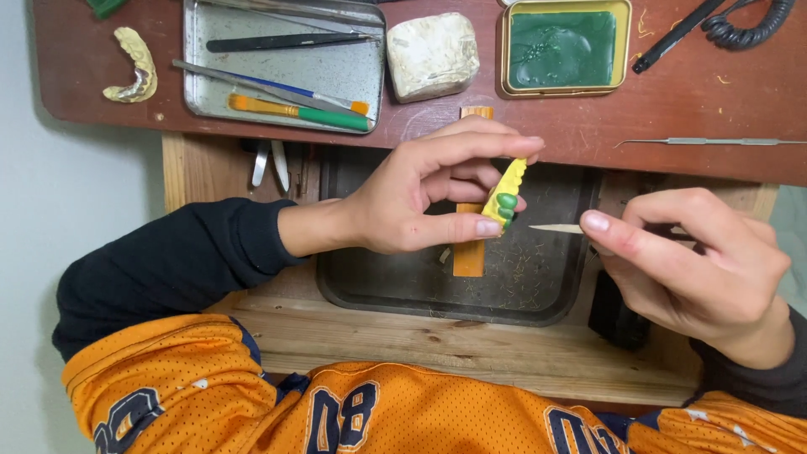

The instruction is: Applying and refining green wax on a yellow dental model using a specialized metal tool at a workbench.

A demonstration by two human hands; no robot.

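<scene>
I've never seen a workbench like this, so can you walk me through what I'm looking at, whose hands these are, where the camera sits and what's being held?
There is one picture, taken by a camera worn on the person's head and looking down, so both hands are the person's own. The left hand pinches a small yellow dental cast with green wax shaped like teeth on it. The right hand holds a slim pointed carving tool, its tip aimed at the cast but not touching it. Below the hands sits a dark tray speckled with shavings, with a wooden peg jutting over it. On the reddish bench top lie a metal tray with tweezers and brushes, a pale stone block, a tin of green wax, a cream-coloured dental cast and a long thin probe.
</scene>
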